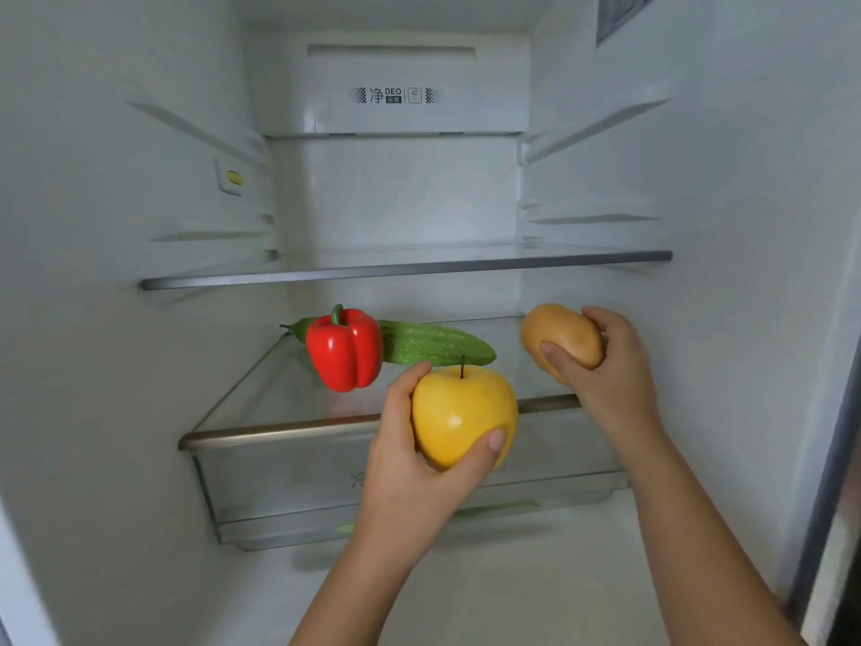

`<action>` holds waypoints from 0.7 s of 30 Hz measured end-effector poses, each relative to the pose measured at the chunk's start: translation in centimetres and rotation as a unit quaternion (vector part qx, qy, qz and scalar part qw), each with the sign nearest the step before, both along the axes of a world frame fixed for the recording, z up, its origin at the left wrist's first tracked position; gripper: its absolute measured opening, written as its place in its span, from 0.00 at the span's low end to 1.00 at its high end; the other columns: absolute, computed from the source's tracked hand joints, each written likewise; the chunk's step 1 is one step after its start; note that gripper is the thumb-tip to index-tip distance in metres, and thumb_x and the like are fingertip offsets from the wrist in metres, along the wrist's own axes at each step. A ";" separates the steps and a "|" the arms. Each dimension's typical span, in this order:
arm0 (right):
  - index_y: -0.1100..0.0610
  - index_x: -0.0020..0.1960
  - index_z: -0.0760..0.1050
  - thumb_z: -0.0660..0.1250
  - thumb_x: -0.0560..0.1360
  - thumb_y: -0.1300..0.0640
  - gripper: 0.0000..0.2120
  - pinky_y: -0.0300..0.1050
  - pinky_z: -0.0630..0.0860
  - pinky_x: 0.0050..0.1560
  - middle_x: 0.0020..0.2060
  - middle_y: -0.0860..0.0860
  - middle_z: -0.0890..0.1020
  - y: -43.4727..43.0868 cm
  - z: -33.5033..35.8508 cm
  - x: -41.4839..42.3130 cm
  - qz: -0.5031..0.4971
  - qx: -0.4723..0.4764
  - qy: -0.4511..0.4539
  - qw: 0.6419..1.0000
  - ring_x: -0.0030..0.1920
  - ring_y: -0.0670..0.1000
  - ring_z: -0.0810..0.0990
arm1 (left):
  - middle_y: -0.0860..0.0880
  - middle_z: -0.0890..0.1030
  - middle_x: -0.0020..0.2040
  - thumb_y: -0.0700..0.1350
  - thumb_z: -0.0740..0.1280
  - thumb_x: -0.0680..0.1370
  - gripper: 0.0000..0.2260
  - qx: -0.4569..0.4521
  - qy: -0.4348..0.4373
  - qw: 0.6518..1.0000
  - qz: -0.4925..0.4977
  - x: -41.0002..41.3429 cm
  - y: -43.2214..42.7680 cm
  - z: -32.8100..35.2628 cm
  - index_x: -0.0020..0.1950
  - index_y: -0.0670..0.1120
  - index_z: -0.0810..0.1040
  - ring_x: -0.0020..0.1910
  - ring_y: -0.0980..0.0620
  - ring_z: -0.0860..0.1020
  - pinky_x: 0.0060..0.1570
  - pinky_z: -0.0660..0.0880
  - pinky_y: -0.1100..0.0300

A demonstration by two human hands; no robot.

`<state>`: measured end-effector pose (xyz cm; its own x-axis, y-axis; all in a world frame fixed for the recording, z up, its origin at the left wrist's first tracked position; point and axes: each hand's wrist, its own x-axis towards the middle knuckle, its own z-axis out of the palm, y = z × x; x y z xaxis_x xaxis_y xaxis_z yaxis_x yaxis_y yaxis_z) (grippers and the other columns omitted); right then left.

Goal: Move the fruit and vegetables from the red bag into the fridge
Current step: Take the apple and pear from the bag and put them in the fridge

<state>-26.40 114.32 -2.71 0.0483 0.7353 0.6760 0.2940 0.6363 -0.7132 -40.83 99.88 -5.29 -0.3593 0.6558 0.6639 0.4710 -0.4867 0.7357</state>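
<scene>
I face the open fridge. My left hand (pixel 410 463) grips a yellow apple (pixel 463 414) in front of the lower glass shelf (pixel 279 428). Over that shelf's right side, my right hand (pixel 605 380) holds a brown potato (pixel 561 335). On the shelf, toward the back left, a red bell pepper (pixel 345 349) stands upright. Behind it lies a green bitter gourd (pixel 433 342), partly hidden by the pepper. The red bag is out of view.
An upper glass shelf (pixel 405 268) spans the fridge above the vegetables. A clear drawer (pixel 289 496) sits under the lower shelf. White fridge walls close in left and right, and the door edge (pixel 834 482) runs down the far right.
</scene>
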 end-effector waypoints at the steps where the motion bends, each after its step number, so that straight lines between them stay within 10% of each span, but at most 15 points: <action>1: 0.56 0.64 0.68 0.74 0.67 0.54 0.28 0.31 0.62 0.47 0.59 0.51 0.73 0.5 0.2 -0.2 -0.005 0.002 -0.009 1.000 0.52 0.44 0.69 | 0.79 0.66 0.51 0.63 0.69 0.57 0.31 0.002 0.003 1.000 0.001 0.0 0.2 0.1 0.59 0.61 0.66 0.52 0.71 0.71 0.44 0.71 0.75; 21: 0.49 0.70 0.59 0.71 0.68 0.45 0.35 0.48 0.68 0.52 0.66 0.51 0.68 1.9 0.6 -1.3 -0.029 -0.055 -0.141 0.988 0.60 0.55 0.71 | 0.73 0.68 0.55 0.61 0.70 0.59 0.31 0.066 0.036 0.997 0.017 -1.1 -0.3 1.8 0.60 0.61 0.66 0.55 0.65 0.72 0.45 0.75 0.68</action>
<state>-27.67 116.26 -2.15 -0.0859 0.8064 0.5851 0.5244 0.5360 -0.6616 -41.92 99.53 -3.48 -0.3273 0.5500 0.7683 0.5381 -0.5599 0.6300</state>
